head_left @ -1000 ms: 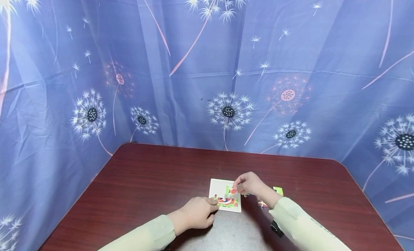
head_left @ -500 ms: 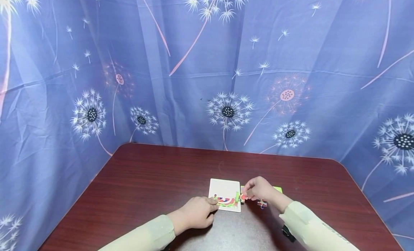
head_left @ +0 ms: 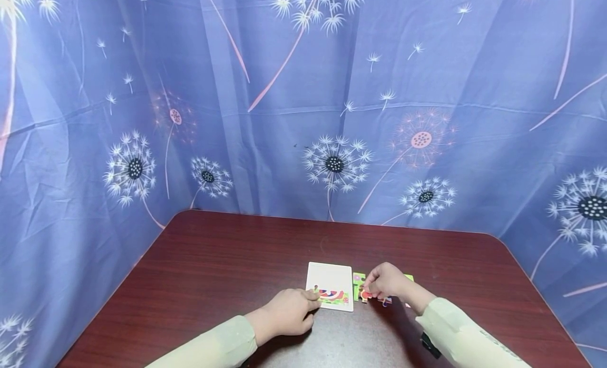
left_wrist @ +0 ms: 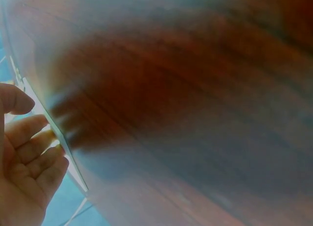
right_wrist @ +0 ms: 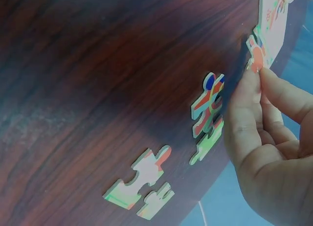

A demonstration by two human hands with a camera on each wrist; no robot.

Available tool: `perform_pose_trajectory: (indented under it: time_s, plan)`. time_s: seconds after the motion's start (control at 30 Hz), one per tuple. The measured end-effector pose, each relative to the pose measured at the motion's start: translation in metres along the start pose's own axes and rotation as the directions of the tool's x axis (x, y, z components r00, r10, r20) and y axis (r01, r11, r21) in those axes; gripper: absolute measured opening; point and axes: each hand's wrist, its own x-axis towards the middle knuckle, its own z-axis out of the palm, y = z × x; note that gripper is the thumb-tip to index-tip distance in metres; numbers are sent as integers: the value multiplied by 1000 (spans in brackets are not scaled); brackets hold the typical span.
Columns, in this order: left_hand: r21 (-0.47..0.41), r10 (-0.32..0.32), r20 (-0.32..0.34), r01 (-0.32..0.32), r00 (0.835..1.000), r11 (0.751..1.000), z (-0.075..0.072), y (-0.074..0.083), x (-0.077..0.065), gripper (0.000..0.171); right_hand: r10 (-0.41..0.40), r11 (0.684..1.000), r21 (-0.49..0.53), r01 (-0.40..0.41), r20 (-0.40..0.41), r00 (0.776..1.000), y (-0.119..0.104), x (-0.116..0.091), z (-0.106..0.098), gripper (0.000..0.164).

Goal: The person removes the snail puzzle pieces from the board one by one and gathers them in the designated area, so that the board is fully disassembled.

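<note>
A white puzzle tray (head_left: 330, 276) lies on the table, with a strip of joined colourful pieces (head_left: 332, 296) along its near side. My left hand (head_left: 291, 310) rests on the tray's near left corner, its fingertips touching the edge; the left wrist view shows these fingers only slightly bent. Just right of the tray, my right hand (head_left: 389, 281) pinches a red-and-white puzzle piece (right_wrist: 257, 57) between thumb and forefinger. Beside and partly beneath that hand lie loose puzzle pieces, among them a green one with a pink flower (head_left: 359, 277).
More loose pieces show in the right wrist view: a red-and-blue piece (right_wrist: 208, 103), a large pale one (right_wrist: 142, 179) and a small pale green one (right_wrist: 155, 201). Around them spreads the dark red wooden table (head_left: 237, 252), with a blue dandelion-print curtain (head_left: 265, 146) behind.
My right hand has moved from over the tray to the right, onto the loose pieces, carrying the puzzle piece along. My left hand has stayed on the tray's corner.
</note>
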Motion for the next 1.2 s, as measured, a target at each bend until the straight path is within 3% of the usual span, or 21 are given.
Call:
perform_pose_trajectory:
  time_s: [0.47, 0.83, 1.2]
  plan:
    - [-3, 6, -11, -6, 1000, 1000, -2, 0, 0, 36, 46, 997, -70, -44, 26, 999, -6, 11, 2, 8]
    - [-34, -5, -2, 5, 1000, 999, -7, 2, -3, 37, 34, 984, -178, -29, 28, 999, -15, 16, -4, 10]
    - [-28, -8, -7, 8, 1000, 1000, -4, 2, -2, 37, 27, 982, -189, -23, 20, 999, -15, 16, 0, 12]
